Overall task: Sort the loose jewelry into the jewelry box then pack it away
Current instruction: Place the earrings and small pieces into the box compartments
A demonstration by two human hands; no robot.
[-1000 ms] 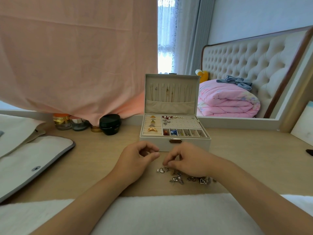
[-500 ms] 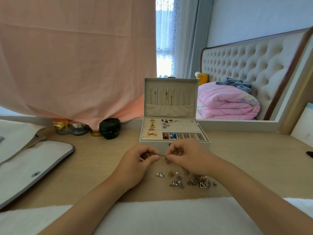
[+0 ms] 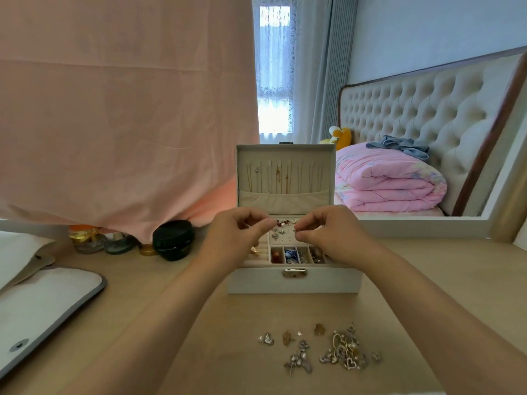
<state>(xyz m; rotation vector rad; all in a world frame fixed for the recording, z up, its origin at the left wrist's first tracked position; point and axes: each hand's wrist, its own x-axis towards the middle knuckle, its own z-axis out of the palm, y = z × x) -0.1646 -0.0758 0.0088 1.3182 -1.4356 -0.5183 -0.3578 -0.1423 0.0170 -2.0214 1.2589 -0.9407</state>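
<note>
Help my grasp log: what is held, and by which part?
The right hand pinches a tiny piece between thumb and fingertip above the box; which part cannot be told. Whether the left hand holds anything cannot be told.

Jewelry box [image 3: 295, 282] ctr on desk [image 3: 427, 280], loose jewelry [image 3: 339, 349] in front, jars [image 3: 174, 240] L — quilt [image 3: 385, 183] behind R.
</note>
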